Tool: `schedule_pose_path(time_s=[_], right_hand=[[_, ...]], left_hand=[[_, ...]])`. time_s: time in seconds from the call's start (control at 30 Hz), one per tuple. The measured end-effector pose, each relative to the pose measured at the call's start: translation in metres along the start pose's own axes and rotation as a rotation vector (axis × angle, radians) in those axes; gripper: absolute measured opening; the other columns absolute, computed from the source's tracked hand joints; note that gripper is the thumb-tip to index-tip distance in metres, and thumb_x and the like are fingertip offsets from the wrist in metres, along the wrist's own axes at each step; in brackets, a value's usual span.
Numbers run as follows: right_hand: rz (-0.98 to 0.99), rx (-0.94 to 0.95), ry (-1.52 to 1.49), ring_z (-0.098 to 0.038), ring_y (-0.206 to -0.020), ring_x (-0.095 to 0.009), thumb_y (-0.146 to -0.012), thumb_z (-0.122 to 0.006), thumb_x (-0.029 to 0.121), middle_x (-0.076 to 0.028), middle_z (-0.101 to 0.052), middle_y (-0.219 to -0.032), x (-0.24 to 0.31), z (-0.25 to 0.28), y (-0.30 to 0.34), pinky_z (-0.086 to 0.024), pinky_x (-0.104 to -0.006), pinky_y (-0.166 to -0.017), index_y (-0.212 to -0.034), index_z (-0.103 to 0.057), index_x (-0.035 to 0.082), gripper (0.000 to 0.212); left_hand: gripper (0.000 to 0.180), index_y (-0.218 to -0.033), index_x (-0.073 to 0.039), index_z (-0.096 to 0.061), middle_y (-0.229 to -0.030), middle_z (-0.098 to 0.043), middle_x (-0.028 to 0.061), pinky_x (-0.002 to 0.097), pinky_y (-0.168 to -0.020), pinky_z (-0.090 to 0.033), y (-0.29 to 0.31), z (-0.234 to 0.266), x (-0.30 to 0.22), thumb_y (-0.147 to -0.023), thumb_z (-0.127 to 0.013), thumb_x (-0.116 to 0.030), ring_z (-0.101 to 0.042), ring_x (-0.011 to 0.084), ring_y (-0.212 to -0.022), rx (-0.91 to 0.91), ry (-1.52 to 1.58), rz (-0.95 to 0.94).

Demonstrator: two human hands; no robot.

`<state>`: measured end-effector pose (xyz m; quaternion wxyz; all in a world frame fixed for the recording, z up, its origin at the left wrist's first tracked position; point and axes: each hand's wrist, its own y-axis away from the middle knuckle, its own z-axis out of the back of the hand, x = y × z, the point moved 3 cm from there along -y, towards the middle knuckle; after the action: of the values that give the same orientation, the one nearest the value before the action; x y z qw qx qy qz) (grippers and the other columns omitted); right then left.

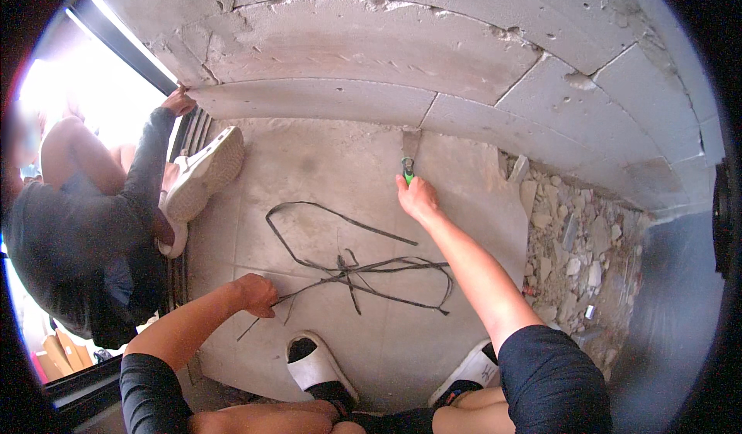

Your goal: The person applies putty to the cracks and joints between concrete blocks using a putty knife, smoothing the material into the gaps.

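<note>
Head view: a scraper [408, 167] with a flat metal blade and a green-and-black handle lies at one o'clock, its blade reaching the foot of a pitted grey block wall [348, 51] that curves across twelve o'clock. A thin, flat black strap [338, 270], knotted and looped, sprawls at about six o'clock on the dusty, pale floor [464, 233]. Jagged rubble [580, 256] fills a strip at three to four o'clock; at nine o'clock a crouching co-worker [81, 256] in a dark top puts a white shoe [205, 173] at the floor's edge. The right hand [418, 197], its arm stretched forward from five o'clock, grasps the scraper's handle. The left hand [255, 295], elbow bent at eight o'clock, curls closed, pinching the strap near one end.
</note>
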<state>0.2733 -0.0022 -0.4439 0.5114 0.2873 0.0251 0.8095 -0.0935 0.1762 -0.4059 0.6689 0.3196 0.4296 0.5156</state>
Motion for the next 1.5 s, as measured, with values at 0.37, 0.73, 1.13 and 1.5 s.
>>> schedule_pose_path(time_s=[0.37,0.73,1.13,1.5], right_hand=[[0.053,-0.077,-0.007,-0.066,-0.079,-0.045,-0.094,-0.047,0.048,-0.029,-0.065,-0.080,0.003,0.007,0.016,-0.052,-0.0520,-0.071,-0.080,-0.066,-0.006,0.059],[0.259,-0.134,-0.002,-0.064,-0.068,-0.045,-0.095,-0.049,0.045,-0.028,-0.062,-0.069,-0.009,0.080,0.049,-0.050,-0.0533,-0.064,-0.071,-0.061,-0.004,0.056],[0.303,-0.135,0.124,-0.062,-0.056,-0.040,-0.095,-0.051,0.044,-0.024,-0.056,-0.057,-0.065,0.241,0.113,-0.047,-0.0501,-0.055,-0.065,-0.056,-0.002,0.056],[0.192,-0.228,0.128,-0.035,-0.052,-0.017,-0.097,-0.050,0.044,-0.009,-0.035,-0.051,-0.085,0.358,0.123,-0.036,-0.0414,-0.052,-0.064,-0.041,0.000,0.056]], left_hand=[[0.039,-0.088,-0.005,-0.072,-0.087,-0.068,0.0210,0.0483,-0.075,-0.054,0.010,0.007,-0.006,-0.076,-0.062,-0.040,-0.066,0.0394,-0.087,0.027,0.005,0.022],[0.039,-0.090,-0.006,-0.071,-0.088,-0.069,0.0195,0.0482,-0.076,-0.054,0.013,0.012,-0.014,-0.076,-0.063,-0.042,-0.067,0.0384,-0.087,0.018,-0.015,0.028],[0.038,-0.093,-0.009,-0.071,-0.093,-0.069,0.0177,0.0473,-0.077,-0.053,0.002,0.027,-0.041,-0.076,-0.062,-0.042,-0.067,0.0375,-0.088,0.035,-0.088,-0.016],[0.038,-0.097,-0.010,-0.071,-0.096,-0.069,0.0171,0.0479,-0.079,-0.052,-0.012,0.040,-0.051,-0.077,-0.062,-0.042,-0.066,0.0370,-0.091,0.064,-0.138,-0.035]])
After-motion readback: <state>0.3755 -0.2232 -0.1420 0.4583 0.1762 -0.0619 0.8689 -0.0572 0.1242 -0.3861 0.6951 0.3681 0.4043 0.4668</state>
